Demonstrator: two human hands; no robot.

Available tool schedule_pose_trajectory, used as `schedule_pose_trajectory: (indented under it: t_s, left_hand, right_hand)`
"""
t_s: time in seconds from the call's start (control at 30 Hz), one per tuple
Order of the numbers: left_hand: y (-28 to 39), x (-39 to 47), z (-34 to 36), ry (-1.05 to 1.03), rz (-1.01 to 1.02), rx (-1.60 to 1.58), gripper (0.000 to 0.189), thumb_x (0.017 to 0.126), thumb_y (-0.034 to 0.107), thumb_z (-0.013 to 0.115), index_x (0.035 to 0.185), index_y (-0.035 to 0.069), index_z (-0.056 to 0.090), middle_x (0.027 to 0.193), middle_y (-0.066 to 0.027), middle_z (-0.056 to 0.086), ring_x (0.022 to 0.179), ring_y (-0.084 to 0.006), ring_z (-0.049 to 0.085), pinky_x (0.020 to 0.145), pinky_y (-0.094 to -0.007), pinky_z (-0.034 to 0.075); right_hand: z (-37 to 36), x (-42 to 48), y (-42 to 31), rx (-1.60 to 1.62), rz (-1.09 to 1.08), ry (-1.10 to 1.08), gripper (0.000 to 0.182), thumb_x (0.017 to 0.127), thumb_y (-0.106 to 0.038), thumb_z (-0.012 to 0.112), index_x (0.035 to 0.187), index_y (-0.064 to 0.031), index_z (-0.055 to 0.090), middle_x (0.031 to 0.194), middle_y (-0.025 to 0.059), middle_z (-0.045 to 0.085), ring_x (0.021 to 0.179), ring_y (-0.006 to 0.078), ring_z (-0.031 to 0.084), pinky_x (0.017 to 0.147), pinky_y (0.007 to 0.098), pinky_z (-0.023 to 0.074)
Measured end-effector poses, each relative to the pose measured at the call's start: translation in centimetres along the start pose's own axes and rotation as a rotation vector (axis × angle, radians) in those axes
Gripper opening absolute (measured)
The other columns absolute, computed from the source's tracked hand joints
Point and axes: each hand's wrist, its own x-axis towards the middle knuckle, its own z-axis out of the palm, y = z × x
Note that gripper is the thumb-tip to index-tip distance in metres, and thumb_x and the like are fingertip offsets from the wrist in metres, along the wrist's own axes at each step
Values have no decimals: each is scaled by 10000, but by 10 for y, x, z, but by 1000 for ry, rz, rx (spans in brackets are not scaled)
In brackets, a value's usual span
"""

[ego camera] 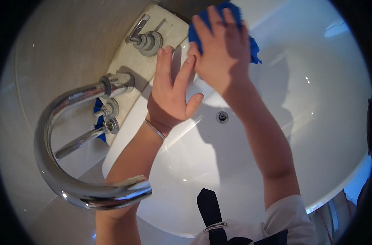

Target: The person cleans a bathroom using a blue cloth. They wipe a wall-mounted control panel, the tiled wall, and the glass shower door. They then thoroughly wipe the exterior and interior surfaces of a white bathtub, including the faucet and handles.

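Under my right hand (224,61) a blue cloth (254,49) is pressed flat near the far end of a white bathtub (320,101). The fingers are spread over the cloth, and its frayed edge sticks out at the right. My left hand (169,98), wearing a thin bracelet at the wrist, is empty with fingers apart. It is over the tub's rim beside the pale stone ledge, its fingertips close to a chrome lever handle (149,43). Its index fingertip meets or overlaps my right thumb; I cannot tell which.
A large curved chrome spout (48,128) arches over my left forearm. Beyond its base stand a second tap handle (107,110) and a chrome rod (80,144), with blue material (98,122) behind them. The tub's drain (222,117) lies between my forearms. A dark tie (209,202) hangs down.
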Motion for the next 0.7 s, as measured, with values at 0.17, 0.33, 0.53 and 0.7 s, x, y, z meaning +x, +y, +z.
schedule_pose_trajectory:
  t_s: [0.17, 0.33, 0.53, 0.7]
  left_hand:
    - [-6, -6, 1, 118, 19, -67, 693, 919, 500, 499, 1430, 37, 427, 1502, -361, 227, 1377, -538, 286, 1126, -532, 306]
    - [-6, -14, -9, 195, -85, -123, 635, 846, 255, 665, 1408, 54, 451, 1473, -344, 274, 1304, -494, 410, 1060, -468, 404]
    - [1, -118, -27, 191, -220, -17, 614, 844, 180, 675, 1402, 49, 453, 1476, -291, 307, 1363, -466, 337, 1114, -490, 326]
    - [-29, -254, -79, 155, -450, 150, 605, 813, 210, 686, 1365, 55, 493, 1432, -260, 383, 1309, -447, 401, 1074, -497, 368]
  right_hand:
    - [24, -45, -41, 78, -231, -18, 631, 833, -332, 530, 1420, -107, 476, 1487, 115, 437, 1409, 306, 346, 1156, 444, 210]
    - [10, -33, -43, -85, -348, -213, 577, 856, -346, 587, 1378, -110, 520, 1490, 122, 420, 1377, 304, 379, 1108, 456, 300]
    - [47, -78, -86, 141, -202, 89, 604, 855, -353, 612, 1385, -82, 506, 1431, 185, 465, 1363, 404, 356, 1113, 533, 273]
    - [68, -150, -181, 145, -318, 12, 560, 866, -242, 579, 1399, -89, 498, 1455, 204, 434, 1350, 412, 394, 1084, 577, 297]
